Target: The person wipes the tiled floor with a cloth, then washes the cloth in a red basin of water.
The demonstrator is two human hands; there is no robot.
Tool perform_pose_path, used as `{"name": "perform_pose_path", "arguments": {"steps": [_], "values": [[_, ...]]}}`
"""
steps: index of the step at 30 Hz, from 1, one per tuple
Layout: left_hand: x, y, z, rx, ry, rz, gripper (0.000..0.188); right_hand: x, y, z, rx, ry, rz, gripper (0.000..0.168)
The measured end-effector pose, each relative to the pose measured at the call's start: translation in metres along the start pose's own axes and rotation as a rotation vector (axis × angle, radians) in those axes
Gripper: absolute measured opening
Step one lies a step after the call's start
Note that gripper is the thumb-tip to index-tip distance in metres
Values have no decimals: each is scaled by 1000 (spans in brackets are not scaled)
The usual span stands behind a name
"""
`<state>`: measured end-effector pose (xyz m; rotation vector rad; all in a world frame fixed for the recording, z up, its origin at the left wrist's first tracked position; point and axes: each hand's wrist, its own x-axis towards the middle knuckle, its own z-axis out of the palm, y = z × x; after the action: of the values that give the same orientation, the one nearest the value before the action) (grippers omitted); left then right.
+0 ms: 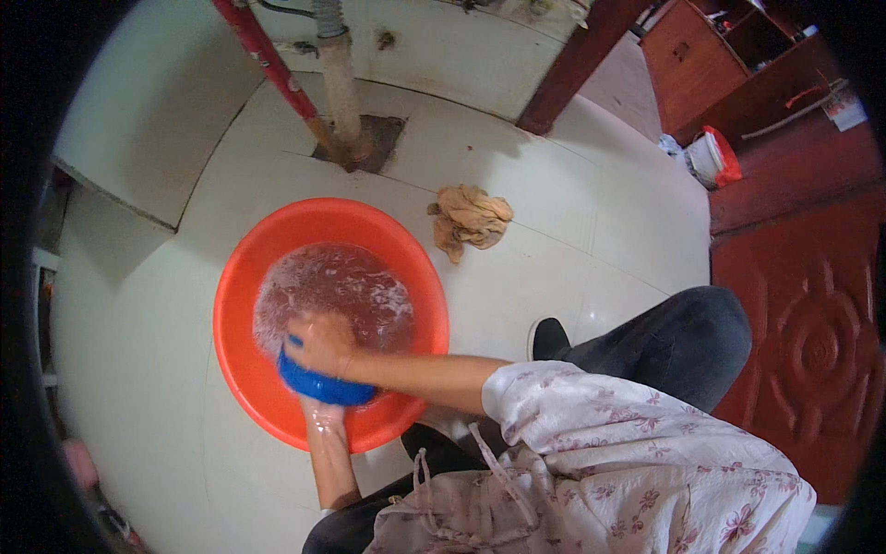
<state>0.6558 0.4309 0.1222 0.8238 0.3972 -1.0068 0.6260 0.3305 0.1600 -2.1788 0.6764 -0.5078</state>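
An orange-red plastic basin (239, 311) stands on the tiled floor, with sudsy water (332, 277) in it. Over the water, near the basin's lower side, is a wet blue item (322, 389), perhaps a cloth or a shoe; its kind is not clear. My right hand (322, 343) lies on top of it with the fingers curled over, a bit blurred, and blue shows between them. From below, my left hand (322, 410) reaches under the same blue item; its fingers are hidden. A crumpled tan cloth (472, 220) lies on the floor beyond the basin, to the right.
A red pipe (273, 66) and a grey-white pipe (339, 86) meet the floor behind the basin. A dark red post (574, 73) stands farther right. Carved red wooden panelling (803, 339) and a white bucket with a red rim (709, 158) are at the right. My knee (713, 332) is bent beside them.
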Motion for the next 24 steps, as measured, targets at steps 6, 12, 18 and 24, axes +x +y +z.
{"name": "perform_pose_path", "arguments": {"steps": [6, 12, 18, 24], "values": [[-28, 19, -2, 30, -28, 146, 52, 43, 76, -5, -312, -100, 44, 36], [-27, 30, -15, 233, 315, 55, 69, 5, 75, -2, -319, -243, 361, 79], [1, 27, -69, 133, 87, 42, 70, 5, 93, 3, -512, -541, -410, 80], [-38, 25, 11, 154, 223, -61, 65, -4, 84, 10, -385, -280, 285, 67]]}}
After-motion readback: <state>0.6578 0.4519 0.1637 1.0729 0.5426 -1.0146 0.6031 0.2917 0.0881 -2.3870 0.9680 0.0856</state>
